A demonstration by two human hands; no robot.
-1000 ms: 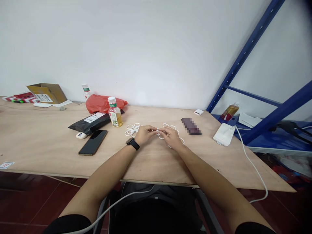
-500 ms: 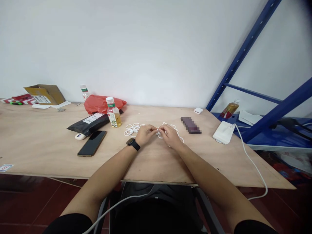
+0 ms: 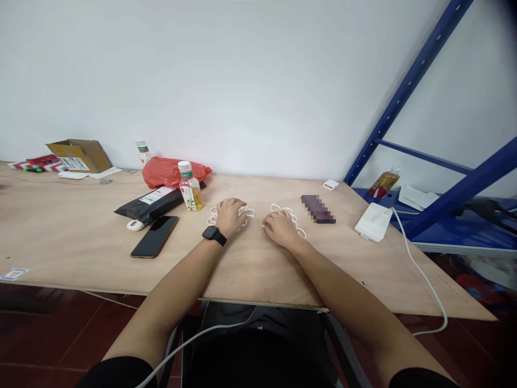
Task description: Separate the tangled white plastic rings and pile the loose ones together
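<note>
Several thin white rings lie in two groups on the wooden table. My left hand, a black watch on its wrist, rests over the left group of white rings. Its fingers are apart and bent down among the rings, with the fingertips partly hidden. My right hand is low over the right group of white rings, which curves around its far side. The fingers there are curled, and a small white bit shows at the thumb side, seemingly part of a ring. Bare wood separates the two hands.
Left of the rings are a drink bottle, a red plastic bag, a black parcel and a phone. On the right lie a blurred dark object and a white power bank with a cable. A blue shelf frame rises beyond.
My hands were together, fingertips meeting over the rings. Now they are apart: the left has moved left onto its ring group, while the right stays near its own with fingers lower.
</note>
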